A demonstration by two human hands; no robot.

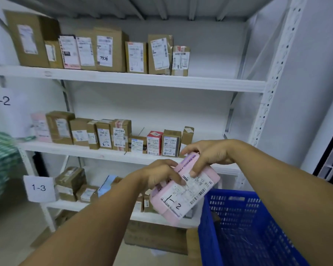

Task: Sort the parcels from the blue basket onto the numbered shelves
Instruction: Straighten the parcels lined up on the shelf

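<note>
**Q:** Where does your parcel belong?

**A:** The middle shelf [104, 153] runs just above and beyond your grip. Its row of boxes [171, 143] ends right behind your right hand [208, 156]. The blue basket [248, 227] sits below and to the right. You hold the pink parcel [167, 212] tilted: your left hand [158, 173] clasps its left edge and your right hand pinches its far end. Its label [188, 194] reads "1-2".

**Q:** How should I place it?

**A:** Probably best to lift it away from you and stand it past the last box, label outward.

**Q:** What's unclear?

**A:** The sign [5, 100] far to the left is cut off to "-2". The basket's contents and the label's fine print are illegible.
</note>
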